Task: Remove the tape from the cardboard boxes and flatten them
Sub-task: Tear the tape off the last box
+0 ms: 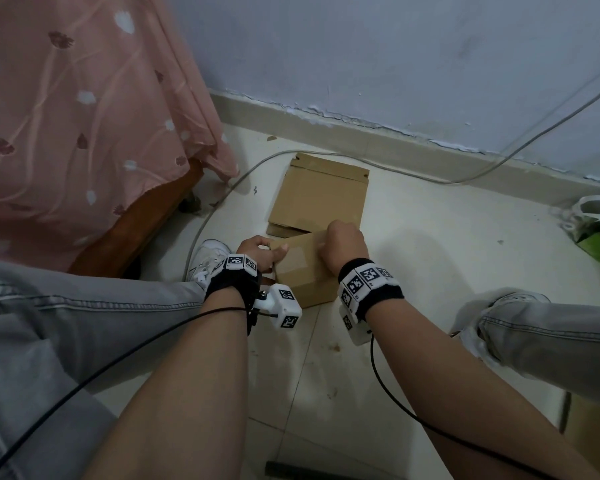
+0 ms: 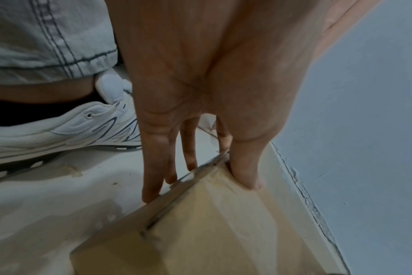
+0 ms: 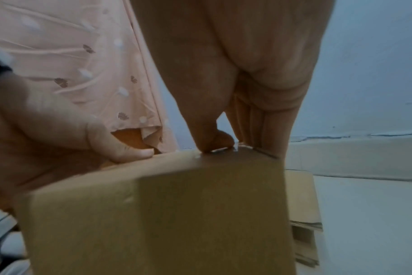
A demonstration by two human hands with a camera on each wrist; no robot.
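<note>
A small closed cardboard box (image 1: 303, 271) stands on the floor between my knees, with clear tape (image 1: 293, 255) across its top. My left hand (image 1: 261, 252) grips its left side, thumb on top and fingers (image 2: 153, 182) straight down the side wall of the box (image 2: 212, 223). My right hand (image 1: 343, 244) is curled at the far top edge. In the right wrist view its thumb and forefinger (image 3: 214, 146) pinch a shiny end of tape at the edge of the box (image 3: 176, 214). A flattened cardboard box (image 1: 319, 195) lies just behind.
A bed with a pink sheet (image 1: 84, 116) and wooden frame (image 1: 142, 223) stands at the left. A grey cable (image 1: 219, 206) runs over the tiled floor by the wall. A green bag (image 1: 598, 230) sits at the right. My white shoes (image 1: 208, 256) flank the box.
</note>
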